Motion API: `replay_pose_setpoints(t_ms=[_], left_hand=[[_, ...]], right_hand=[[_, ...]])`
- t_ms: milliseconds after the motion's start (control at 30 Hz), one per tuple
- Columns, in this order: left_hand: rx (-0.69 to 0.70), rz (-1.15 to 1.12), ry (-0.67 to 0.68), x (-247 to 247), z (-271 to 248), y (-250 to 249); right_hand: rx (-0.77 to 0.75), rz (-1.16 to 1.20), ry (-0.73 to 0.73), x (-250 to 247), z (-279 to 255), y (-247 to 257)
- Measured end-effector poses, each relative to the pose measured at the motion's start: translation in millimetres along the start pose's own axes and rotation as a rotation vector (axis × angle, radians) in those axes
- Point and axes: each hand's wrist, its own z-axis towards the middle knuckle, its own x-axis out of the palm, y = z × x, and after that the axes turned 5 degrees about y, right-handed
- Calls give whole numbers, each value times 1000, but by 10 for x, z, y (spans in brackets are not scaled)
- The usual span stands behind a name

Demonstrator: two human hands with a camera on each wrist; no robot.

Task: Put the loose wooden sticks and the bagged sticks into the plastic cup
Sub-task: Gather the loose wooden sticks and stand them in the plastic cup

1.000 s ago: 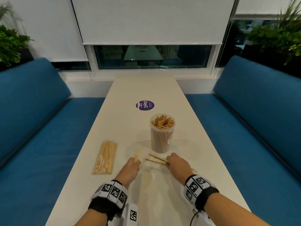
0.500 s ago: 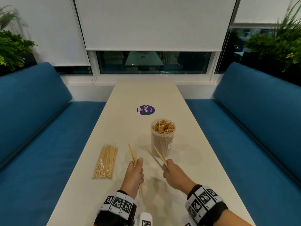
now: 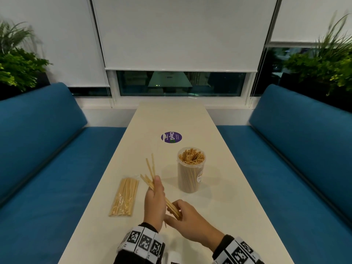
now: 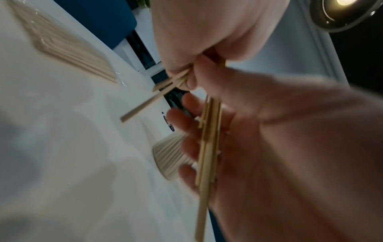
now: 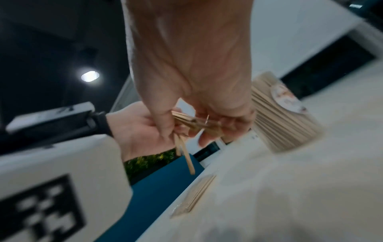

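Above the near part of the table my left hand [image 3: 155, 189] grips several loose wooden sticks [image 3: 150, 173] that fan up and away from it. The bundle's near end [image 3: 174, 209] is pinched by my right hand [image 3: 178, 214], just right of the left. In the left wrist view the sticks [image 4: 207, 147] lie across the left fingers. The right wrist view shows their ends [image 5: 190, 122] between thumb and fingers. The clear plastic cup [image 3: 191, 178], packed with upright sticks, stands beyond the hands. The bagged sticks [image 3: 124, 197] lie flat to the left.
A purple round sticker [image 3: 171, 137] is on the long white table [image 3: 219, 216] beyond the cup. Blue benches [image 3: 47, 187] run along both sides, with plants behind them. A window with lowered blinds closes off the far end.
Both hands lifted their sticks off the table and came together. The right hand's sticks now lie with the left hand's bundle, nearer to me.
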Motion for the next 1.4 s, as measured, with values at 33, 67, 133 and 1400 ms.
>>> replay_pose_setpoints(t_ms=[33, 67, 133, 1400], left_hand=[[23, -43, -32, -14, 12, -48], [59, -84, -58, -21, 32, -82], [147, -146, -95, -13, 59, -128], [-73, 226, 762, -118, -172, -223]], right_hand=[[46, 103, 1, -13, -4, -35], [111, 276, 15, -33, -9, -59], [248, 716, 50, -67, -5, -97], [-366, 195, -625, -601, -135, 332]])
